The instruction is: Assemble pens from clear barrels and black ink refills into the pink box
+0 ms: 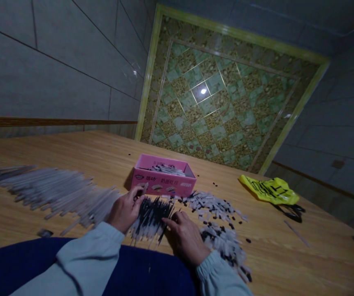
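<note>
Through my feed I see loose, creased, pale grey-green sleeves (pixel 87 259) with gathered cuffs (pixel 206 264) above the bare left hand (pixel 126 209) and right hand (pixel 186 236), and plain dark navy cloth (pixel 161 275) across the lap.

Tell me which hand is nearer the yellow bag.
Right. The right hand is left of the yellow bag, beside the scattered pieces; the left hand is farther left, near the pink box.

Pink box (pixel 166 184): Chinese print, "奶" readable; yellow bag (pixel 271 190): letters unreadable.
</note>
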Demonstrator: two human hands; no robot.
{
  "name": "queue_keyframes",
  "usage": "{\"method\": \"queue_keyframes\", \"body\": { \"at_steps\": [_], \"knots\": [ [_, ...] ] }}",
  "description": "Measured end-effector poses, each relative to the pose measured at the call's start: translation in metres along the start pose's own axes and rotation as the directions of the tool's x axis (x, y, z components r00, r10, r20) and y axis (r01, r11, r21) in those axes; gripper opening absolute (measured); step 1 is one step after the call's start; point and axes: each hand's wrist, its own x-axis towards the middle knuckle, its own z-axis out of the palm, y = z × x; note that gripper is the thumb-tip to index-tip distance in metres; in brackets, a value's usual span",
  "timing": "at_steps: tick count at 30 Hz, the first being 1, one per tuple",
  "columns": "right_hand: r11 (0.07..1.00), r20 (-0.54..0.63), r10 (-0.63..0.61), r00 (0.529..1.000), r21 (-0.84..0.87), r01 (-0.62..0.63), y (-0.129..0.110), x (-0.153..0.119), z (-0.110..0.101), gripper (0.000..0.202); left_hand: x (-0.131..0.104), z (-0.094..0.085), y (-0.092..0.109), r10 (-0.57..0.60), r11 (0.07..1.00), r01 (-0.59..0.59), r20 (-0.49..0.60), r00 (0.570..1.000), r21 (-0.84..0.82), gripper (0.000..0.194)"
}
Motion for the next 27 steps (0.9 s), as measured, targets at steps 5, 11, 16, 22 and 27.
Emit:
{"method": "queue_keyframes", "body": {
  "at_steps": [5,11,16,22,27],
  "knots": [
    [1.000,-0.039,-0.005,0.999,0.014,0.006,0.004,-0.002,0.002,0.015,0.001,0.000,0.003,-0.035,0.994,0.035,-0.002,0.999,-0.100,0.024],
    [0.999,-0.071,-0.017,0.997,0.044,0.020,0.009,-0.002,0.002,0.012,-0.002,-0.001,0.006,-0.147,0.939,0.132,-0.024,0.989,-0.319,0.022],
    [0.999,-0.069,-0.036,0.997,0.036,0.038,0.009,-0.001,0.004,0.010,0.002,0.006,0.013,-0.321,0.761,0.256,-0.003,0.947,-0.596,0.024],
    [0.997,-0.042,-0.065,0.997,0.041,0.067,0.008,-0.002,0.005,0.011,0.016,0.017,0.038,-0.469,0.325,0.396,0.218,0.856,-0.859,0.010],
    [0.995,-0.002,-0.094,0.996,0.034,0.094,0.009,-0.003,0.002,0.008,-0.001,0.029,0.046,-0.472,0.038,0.483,0.410,0.780,-0.875,0.012]
  ]
}}
